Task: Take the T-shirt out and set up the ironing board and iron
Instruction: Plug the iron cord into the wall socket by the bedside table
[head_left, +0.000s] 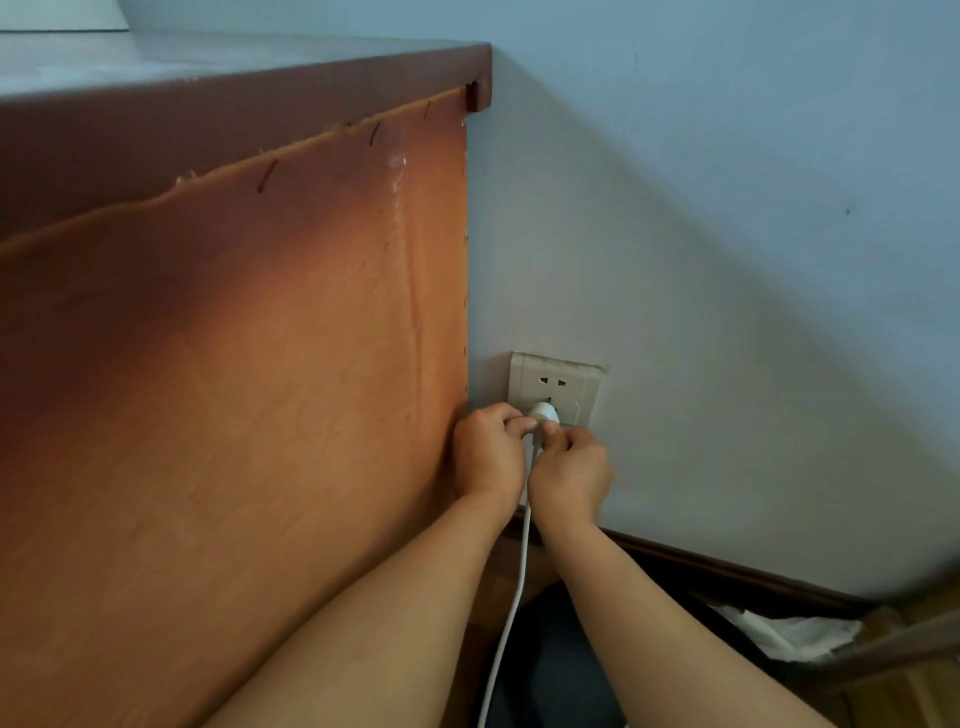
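A white plug (544, 413) sits at the lower holes of a beige wall socket (553, 382), low on the pale wall. My left hand (488, 452) and my right hand (571, 470) both pinch the plug from below, fingers closed around it. Its white cord (511, 613) hangs down between my forearms and leaves the frame at the bottom. The iron, the ironing board and the T-shirt are out of sight.
The brown back panel of a wooden cabinet (234, 364) stands close on the left, touching the wall beside the socket. A dark skirting board (727, 571) runs along the wall's foot. Crumpled white material (779, 634) lies on the floor at the right.
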